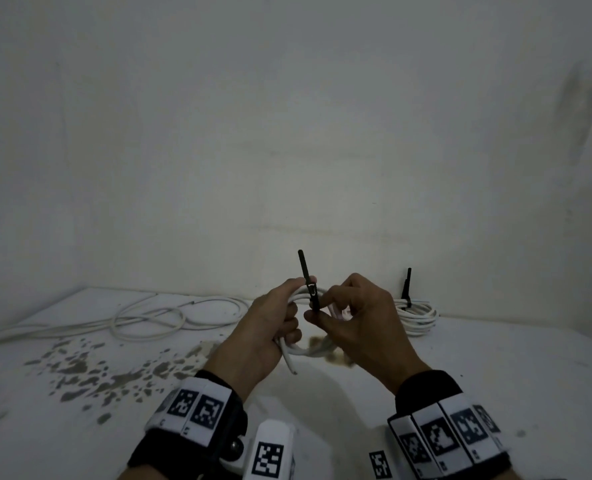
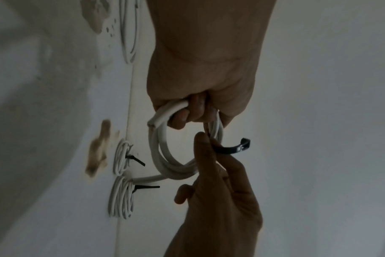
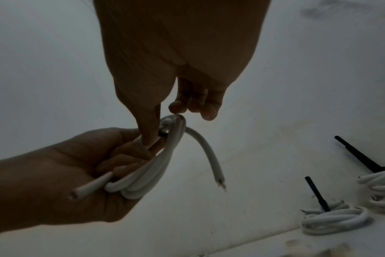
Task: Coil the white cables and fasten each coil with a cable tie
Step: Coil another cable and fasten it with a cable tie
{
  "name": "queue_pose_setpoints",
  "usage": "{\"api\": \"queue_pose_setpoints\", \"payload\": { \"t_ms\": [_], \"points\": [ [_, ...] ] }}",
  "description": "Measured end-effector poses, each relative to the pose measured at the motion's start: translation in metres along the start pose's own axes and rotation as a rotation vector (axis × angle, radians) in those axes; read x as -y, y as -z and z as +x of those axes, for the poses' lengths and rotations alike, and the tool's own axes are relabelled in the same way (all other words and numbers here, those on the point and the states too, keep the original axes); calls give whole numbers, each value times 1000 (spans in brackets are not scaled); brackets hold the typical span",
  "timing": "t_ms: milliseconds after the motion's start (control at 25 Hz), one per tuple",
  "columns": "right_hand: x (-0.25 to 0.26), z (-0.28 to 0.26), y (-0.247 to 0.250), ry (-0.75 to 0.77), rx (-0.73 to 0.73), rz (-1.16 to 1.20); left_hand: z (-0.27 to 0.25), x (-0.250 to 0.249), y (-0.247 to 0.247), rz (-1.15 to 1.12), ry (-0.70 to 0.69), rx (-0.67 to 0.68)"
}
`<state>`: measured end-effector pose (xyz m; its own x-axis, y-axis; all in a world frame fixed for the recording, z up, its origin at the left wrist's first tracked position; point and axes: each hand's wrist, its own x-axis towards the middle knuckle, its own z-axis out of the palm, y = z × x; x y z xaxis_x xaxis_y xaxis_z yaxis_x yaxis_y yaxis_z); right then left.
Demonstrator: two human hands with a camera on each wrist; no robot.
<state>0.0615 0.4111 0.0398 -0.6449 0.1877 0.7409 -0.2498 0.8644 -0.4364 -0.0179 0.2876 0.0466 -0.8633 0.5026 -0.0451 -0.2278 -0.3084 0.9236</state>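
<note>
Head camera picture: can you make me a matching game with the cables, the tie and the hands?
Things:
1. left hand
2. right hand
3. loose cable
4. tied coil

States:
A. lies uncoiled on the table
B. pinches the black cable tie
C. rests by the wall, tie tail sticking up
D. grips the white coil

Pairs: 1-D, 2-B, 3-A, 4-C

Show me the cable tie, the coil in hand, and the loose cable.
cable tie (image 1: 303,268): head view, upright tail.
coil (image 2: 165,163): left wrist view, lower loop.
loose cable (image 1: 149,318): head view, loop on table.
</note>
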Motion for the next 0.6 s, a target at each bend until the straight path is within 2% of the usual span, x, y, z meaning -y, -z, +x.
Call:
{"api": "queue_pose_setpoints", "payload": {
  "t_ms": [240, 320, 440, 520, 600],
  "points": [
    [29, -1, 7, 94, 239, -49, 5, 4, 4, 97, -117, -246],
    [34, 2, 10, 38, 136, -5, 0, 4, 4, 201, -228, -210],
    [33, 8, 14, -251, -74, 267, -8, -2, 4, 378, -455, -73],
    [37, 7, 13, -402, -82, 407, -7, -4, 6, 463, -533, -43],
    [36, 7, 9, -404, -82, 359, -5, -1, 9, 498, -554, -51]
  ]
}}
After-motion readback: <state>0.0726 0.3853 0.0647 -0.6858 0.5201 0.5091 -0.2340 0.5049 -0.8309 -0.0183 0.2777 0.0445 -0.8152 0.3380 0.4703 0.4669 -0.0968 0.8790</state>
